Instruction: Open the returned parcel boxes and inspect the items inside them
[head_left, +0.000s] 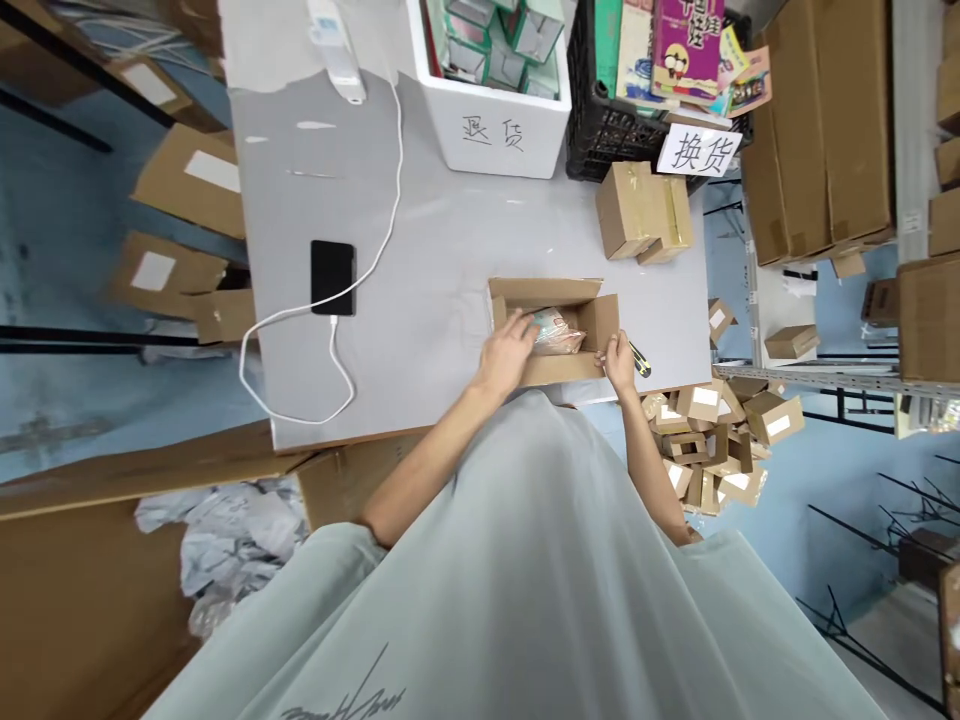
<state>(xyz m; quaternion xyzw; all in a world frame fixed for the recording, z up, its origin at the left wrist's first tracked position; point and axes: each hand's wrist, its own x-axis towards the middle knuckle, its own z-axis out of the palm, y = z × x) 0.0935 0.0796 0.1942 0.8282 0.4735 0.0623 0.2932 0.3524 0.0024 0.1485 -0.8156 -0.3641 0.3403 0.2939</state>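
A small cardboard box (551, 372) stands with its flaps raised at the front of the table. Inside it lies a packet in clear plastic wrap (556, 332), printed in pale green and orange. My left hand (511, 350) reaches over the box's left side, its fingers stretched out against the packet's left end. At the front right corner, my right hand (619, 362) is closed on the edge of the box. Right beside that hand is a black and yellow utility knife (640, 361); whether the hand touches it, I cannot tell.
A phone (332, 277) with a white cable (392, 215) lies on the left of the table. At the back stand a white foam bin (491, 140) of small boxes, a black crate (600, 135) of books and taped cartons (637, 212). Opened boxes (712, 430) are heaped at right.
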